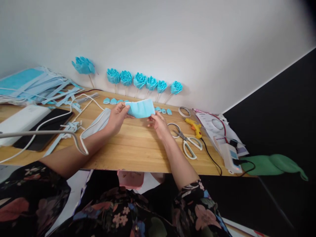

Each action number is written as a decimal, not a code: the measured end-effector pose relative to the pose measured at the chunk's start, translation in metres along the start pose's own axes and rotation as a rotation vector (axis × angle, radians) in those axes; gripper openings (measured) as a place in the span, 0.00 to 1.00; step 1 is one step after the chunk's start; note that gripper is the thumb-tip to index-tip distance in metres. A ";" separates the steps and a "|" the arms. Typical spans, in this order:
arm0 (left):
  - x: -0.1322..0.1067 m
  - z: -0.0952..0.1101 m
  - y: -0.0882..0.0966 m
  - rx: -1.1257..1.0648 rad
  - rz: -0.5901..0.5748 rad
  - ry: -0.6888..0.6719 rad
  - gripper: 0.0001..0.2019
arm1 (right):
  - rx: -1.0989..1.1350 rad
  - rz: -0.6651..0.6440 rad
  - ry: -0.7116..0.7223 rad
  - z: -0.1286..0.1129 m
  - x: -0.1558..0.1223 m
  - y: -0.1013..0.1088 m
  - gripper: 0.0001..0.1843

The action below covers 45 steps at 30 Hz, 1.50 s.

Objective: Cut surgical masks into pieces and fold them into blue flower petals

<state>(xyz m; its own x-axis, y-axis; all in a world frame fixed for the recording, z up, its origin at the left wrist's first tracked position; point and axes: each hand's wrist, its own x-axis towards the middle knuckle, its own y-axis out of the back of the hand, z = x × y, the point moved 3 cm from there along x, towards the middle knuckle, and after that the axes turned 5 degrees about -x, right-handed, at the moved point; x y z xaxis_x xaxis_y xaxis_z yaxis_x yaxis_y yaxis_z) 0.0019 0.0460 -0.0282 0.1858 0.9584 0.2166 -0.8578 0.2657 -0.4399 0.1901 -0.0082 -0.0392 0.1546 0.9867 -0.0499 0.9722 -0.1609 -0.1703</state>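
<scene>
The left hand (118, 114) pinches the left end of a blue fabric piece (141, 109) between thumb and fingers; the right hand (159, 124) pinches its near right corner, other fingers loosely parted. The piece is above the wooden table (138, 148), nearer than the blue flowers (140, 81).

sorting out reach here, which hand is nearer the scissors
Right. The right hand, at the right end of the blue piece, is left of the scissors; the left hand, at the piece's left end, is farther left.
</scene>
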 end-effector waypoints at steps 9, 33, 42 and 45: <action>-0.007 0.004 -0.005 0.159 -0.077 -0.039 0.11 | -0.022 -0.081 0.139 -0.007 -0.001 -0.009 0.32; -0.005 -0.005 -0.005 0.060 -0.042 0.115 0.11 | -0.750 0.436 0.483 -0.015 -0.011 0.007 0.21; -0.005 -0.001 -0.006 -0.011 -0.031 0.216 0.12 | -0.802 0.459 0.509 -0.018 -0.011 0.007 0.21; -0.005 0.000 -0.007 -0.043 -0.055 0.255 0.12 | -0.789 0.457 0.517 -0.019 -0.011 0.007 0.22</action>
<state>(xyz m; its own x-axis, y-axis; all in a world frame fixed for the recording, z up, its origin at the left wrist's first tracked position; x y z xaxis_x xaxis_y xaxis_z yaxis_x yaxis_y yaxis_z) 0.0067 0.0397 -0.0259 0.3508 0.9363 0.0174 -0.8228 0.3170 -0.4717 0.1981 -0.0194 -0.0216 0.4114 0.7549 0.5108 0.6124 -0.6440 0.4585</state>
